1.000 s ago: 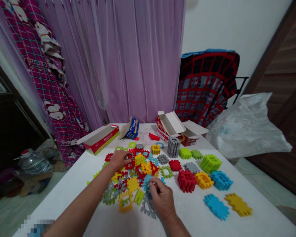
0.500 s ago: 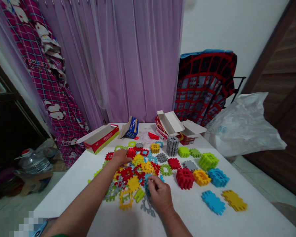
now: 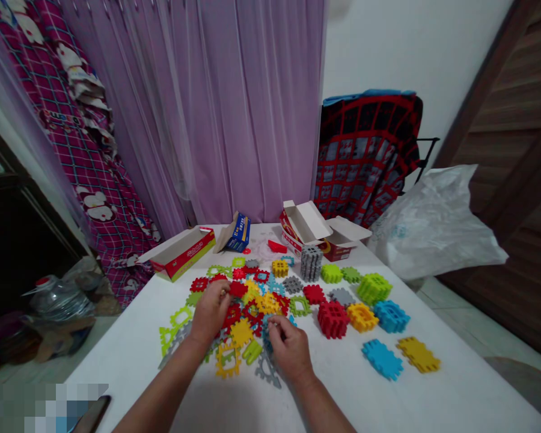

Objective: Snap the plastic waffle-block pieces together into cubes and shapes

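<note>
My left hand [image 3: 211, 307] is closed at the left of a loose pile of toothed plastic building tiles, pinching a red tile [image 3: 238, 290] at its fingertips. At the pile's near right edge, my right hand [image 3: 291, 346] grips dark blue toothed tiles [image 3: 266, 334], partly hidden by its fingers. Between the hands lie a yellow tile [image 3: 241, 332], a yellow square frame [image 3: 228, 361] and a light green piece [image 3: 252, 352]. A grey toothed piece [image 3: 267, 371] rests just below the right hand.
Right of the pile stand stacks of tiles: grey [image 3: 311, 263], red [image 3: 333, 320], yellow [image 3: 362, 317], green [image 3: 374, 288] and blue [image 3: 391, 316]. Open cartons, one red and green [image 3: 184, 257], one blue [image 3: 240, 233], line the back. A white plastic bag [image 3: 437, 225] hangs over the right edge.
My left hand has drawn back toward me from the far side of the pile, with the red tile in its fingers. My right hand has stayed nearly in place. The view has shifted slightly.
</note>
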{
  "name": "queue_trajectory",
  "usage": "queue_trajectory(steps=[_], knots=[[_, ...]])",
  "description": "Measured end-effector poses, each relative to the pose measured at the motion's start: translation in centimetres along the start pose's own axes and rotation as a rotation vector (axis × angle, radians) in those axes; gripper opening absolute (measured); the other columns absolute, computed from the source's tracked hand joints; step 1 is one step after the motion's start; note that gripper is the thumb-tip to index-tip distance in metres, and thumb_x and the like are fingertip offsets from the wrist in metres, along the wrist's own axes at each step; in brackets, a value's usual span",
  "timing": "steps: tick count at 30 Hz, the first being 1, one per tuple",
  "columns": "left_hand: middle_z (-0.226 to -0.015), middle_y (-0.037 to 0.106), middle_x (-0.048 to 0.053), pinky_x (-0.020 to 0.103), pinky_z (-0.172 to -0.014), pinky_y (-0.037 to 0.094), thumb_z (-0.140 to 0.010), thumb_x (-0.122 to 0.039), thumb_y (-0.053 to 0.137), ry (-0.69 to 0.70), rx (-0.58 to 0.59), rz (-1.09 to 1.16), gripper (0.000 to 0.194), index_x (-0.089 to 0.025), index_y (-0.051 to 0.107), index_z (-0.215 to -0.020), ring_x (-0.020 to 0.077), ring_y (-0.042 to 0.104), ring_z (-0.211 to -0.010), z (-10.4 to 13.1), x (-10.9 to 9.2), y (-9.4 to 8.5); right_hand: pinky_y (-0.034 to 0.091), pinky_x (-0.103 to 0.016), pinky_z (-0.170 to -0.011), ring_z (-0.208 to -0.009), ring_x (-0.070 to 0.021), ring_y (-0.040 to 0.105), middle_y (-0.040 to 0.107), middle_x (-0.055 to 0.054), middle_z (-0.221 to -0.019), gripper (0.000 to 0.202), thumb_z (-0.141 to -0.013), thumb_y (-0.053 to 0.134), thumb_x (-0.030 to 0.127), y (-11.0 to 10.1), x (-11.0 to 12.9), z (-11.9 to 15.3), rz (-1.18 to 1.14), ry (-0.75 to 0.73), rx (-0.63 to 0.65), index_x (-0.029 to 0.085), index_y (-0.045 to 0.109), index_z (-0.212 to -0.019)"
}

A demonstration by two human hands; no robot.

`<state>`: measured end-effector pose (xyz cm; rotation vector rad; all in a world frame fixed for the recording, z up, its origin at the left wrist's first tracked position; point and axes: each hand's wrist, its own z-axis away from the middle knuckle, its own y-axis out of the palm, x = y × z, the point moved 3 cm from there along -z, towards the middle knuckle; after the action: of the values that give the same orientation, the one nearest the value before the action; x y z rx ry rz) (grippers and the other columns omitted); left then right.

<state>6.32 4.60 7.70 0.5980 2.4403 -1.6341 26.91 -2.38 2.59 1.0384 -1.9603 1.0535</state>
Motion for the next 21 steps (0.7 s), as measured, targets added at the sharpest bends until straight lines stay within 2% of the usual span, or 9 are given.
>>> queue_trajectory(steps=[2,4,7,10,12,16,18,21], knots=[[-0.105,0.071,0.007,0.035,-0.093,0.051,-0.087,-0.016,0.045,0.211,-0.147,0.137,0.016,-0.023,0.059,-0.086,0.0199,0.065,-0.104,2.7,-1.1,0.2,0.044,-0.02,-0.053,-0.05,-0.0119,0.055,0.061,0.002,-0.056,0.029,-0.086,0.052,0.038,-0.1,0.1,0.0,-0.056,0.029,0.011,0.018,0.072,-0.088],[-0.1,0.071,0.006,0.033,-0.089,0.053,-0.088,-0.015,0.046,0.326,-0.236,0.191,0.016,-0.024,0.059,-0.085,0.019,0.066,-0.099,4.9,-2.1,0.5,0.043,-0.021,-0.053,-0.051,-0.0118,0.055,0.062,0.002,-0.059,0.032,-0.087,0.053,0.04,-0.1,0.2,0.0,-0.14,0.064,0.038,0.016,0.071,-0.097],[-0.099,0.069,0.006,0.03,-0.085,0.055,-0.091,-0.015,0.047,0.458,-0.282,0.206,0.016,-0.023,0.06,-0.087,0.0172,0.066,-0.094,6.5,-3.6,0.9,0.043,-0.021,-0.052,-0.053,-0.0118,0.054,0.062,0.002,-0.061,0.035,-0.086,0.056,0.044,0.2,0.3,0.0,-0.31,0.127,0.072,0.015,0.068,-0.102],[-0.098,0.068,0.006,0.028,-0.082,0.055,-0.092,-0.016,0.047,0.531,-0.274,0.224,0.017,-0.023,0.062,-0.089,0.0162,0.066,-0.091,6.8,-4.6,1.0,0.041,-0.021,-0.048,-0.049,-0.0109,0.051,0.056,0.004,-0.055,0.034,-0.079,0.064,0.047,0.6,0.0,-0.3,-0.477,0.219,0.062,0.016,0.067,-0.094],[-0.101,0.068,0.007,0.029,-0.084,0.056,-0.093,-0.016,0.047,0.491,-0.286,0.252,0.018,-0.023,0.063,-0.095,0.0167,0.066,-0.093,6.7,-4.6,1.0,0.04,-0.02,-0.045,-0.046,-0.0097,0.048,0.053,0.006,-0.053,0.036,-0.073,0.07,0.049,0.8,-0.3,-0.5,-0.566,0.283,0.027,0.017,0.065,-0.09],[-0.107,0.069,0.01,0.037,-0.093,0.054,-0.093,-0.022,0.045,0.307,-0.325,0.319,0.025,-0.023,0.063,-0.11,0.0207,0.065,-0.103,6.7,-3.5,0.9,0.036,-0.019,-0.039,-0.041,-0.0087,0.047,0.053,0.008,-0.051,0.045,-0.067,0.075,0.055,0.6,-0.6,-1.1,-0.685,0.395,-0.023,0.019,0.06,-0.089],[-0.106,0.071,0.01,0.04,-0.093,0.054,-0.092,-0.028,0.048,0.241,-0.279,0.361,0.025,-0.023,0.065,-0.11,0.0228,0.066,-0.103,6.7,-3.3,1.0,0.035,-0.018,-0.037,-0.039,-0.0091,0.048,0.055,0.008,-0.051,0.048,-0.066,0.076,0.057,0.4,-0.3,-1.1,-0.719,0.435,0.004,0.02,0.056,-0.09],[-0.103,0.074,0.009,0.041,-0.091,0.054,-0.087,-0.04,0.054,0.085,-0.154,0.484,0.03,-0.023,0.068,-0.109,0.0248,0.068,-0.099,6.6,-3.3,1.3,0.042,-0.019,-0.04,-0.041,-0.0097,0.053,0.058,0.006,-0.055,0.047,-0.069,0.074,0.058,0.2,0.7,-1.0,-0.762,0.441,0.083,0.021,0.053,-0.091]])
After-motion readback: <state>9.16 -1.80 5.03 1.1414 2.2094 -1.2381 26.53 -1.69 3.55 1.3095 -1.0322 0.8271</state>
